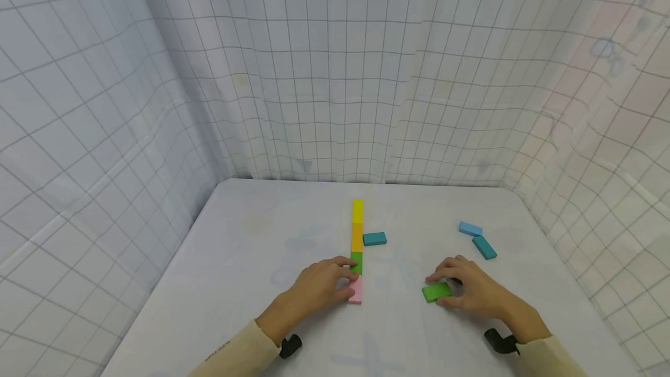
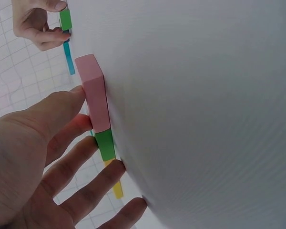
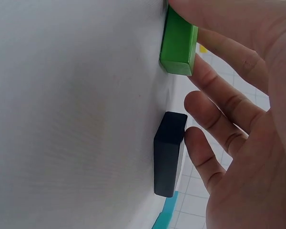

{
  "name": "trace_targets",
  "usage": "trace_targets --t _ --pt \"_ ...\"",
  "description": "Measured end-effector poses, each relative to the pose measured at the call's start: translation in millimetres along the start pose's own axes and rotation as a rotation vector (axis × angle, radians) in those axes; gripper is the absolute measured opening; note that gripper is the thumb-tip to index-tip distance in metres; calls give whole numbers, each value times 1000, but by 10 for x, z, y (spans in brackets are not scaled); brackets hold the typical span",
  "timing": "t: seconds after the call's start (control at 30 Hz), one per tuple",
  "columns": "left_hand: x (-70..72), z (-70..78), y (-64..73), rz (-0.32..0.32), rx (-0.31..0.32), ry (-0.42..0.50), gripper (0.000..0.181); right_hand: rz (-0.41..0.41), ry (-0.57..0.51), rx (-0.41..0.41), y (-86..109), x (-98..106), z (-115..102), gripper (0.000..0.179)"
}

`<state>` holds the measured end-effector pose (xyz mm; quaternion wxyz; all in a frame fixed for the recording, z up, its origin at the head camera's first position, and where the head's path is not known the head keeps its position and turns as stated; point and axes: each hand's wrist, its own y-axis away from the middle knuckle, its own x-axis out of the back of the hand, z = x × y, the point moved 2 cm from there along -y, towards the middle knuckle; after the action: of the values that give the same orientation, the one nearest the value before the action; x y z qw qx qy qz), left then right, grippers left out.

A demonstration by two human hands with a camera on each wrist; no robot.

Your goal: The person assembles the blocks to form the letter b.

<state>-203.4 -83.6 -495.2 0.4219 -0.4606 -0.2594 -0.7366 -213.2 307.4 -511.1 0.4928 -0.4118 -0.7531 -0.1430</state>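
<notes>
The pink block (image 1: 357,294) is touched by the left hand (image 1: 316,287), fingers loose, presumably to steady the row (image 1: 357,236); the separate green block (image 1: 437,292) is pinched in the right hand (image 1: 476,290).

Look at that shine on the green block (image 3: 178,45) to my right, smooth and glossy! The pink block (image 2: 96,93) shows me a smooth matt face, the black block (image 3: 168,155) a dull satin. Matt desk surface (image 1: 220,284), rippled thin cloth curtain (image 1: 335,74), matt fabric on my sleeves (image 1: 238,355).
</notes>
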Motion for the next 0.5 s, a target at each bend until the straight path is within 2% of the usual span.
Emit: trace_targets --t 0.5 --pt "1 2 0 -2 -11 -3 35 -22 32 -20 -6 -14 9 40"
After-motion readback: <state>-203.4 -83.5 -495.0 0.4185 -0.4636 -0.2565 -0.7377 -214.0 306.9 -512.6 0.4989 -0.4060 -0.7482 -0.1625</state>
